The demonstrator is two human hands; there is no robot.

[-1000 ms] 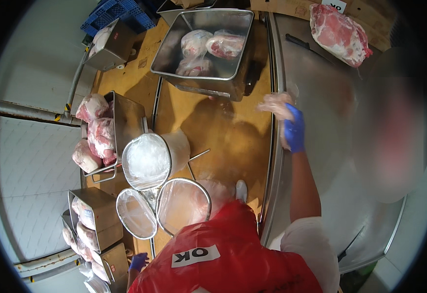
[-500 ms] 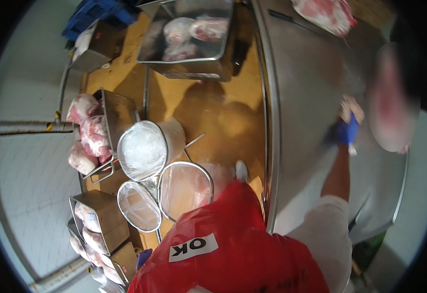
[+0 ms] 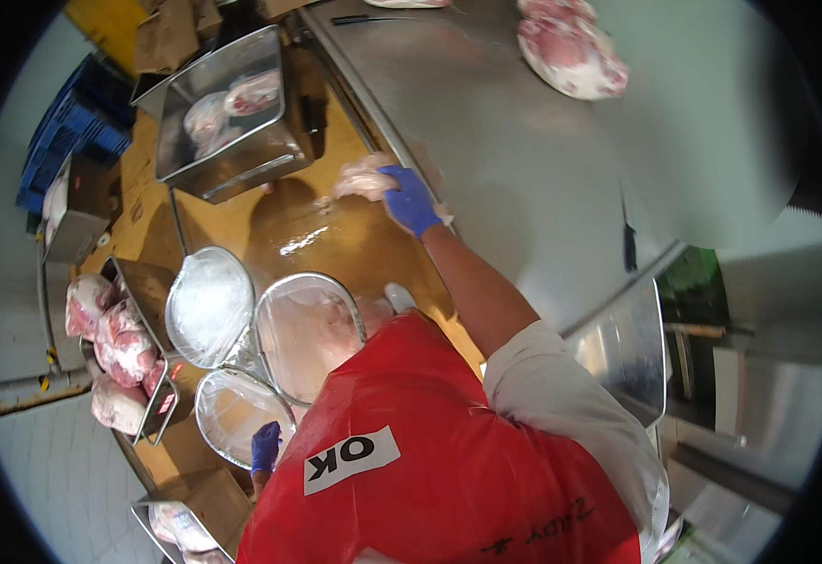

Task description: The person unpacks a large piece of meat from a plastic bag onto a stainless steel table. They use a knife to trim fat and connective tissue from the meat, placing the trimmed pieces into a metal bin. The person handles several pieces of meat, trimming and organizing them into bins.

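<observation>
My right hand (image 3: 412, 201), in a blue glove, is closed on a pale, floppy piece of fat trimming (image 3: 362, 179). It reaches out past the near-left edge of the steel table (image 3: 514, 179), and the trimming hangs over the floor side. My left hand (image 3: 265, 446), also gloved in blue, is low beside the red apron, over the rim of a small plastic-lined bin (image 3: 228, 414). Its fingers are too small and turned away to read. Beside it stands a larger lined bin (image 3: 309, 334) with pale pink trimmings inside.
A knife (image 3: 629, 246) and a raw meat piece (image 3: 576, 52) lie on the table; another knife (image 3: 362, 19) is at its far end. A lined bucket (image 3: 209, 305), a steel tub (image 3: 232, 169) and a cart of meat (image 3: 119, 338) stand left. Blue crates (image 3: 77, 127) are stacked behind.
My right hand has swung left from the table to beyond its edge, carrying the trimming. My left hand has come further into view over the small bin. The whole view has turned.
</observation>
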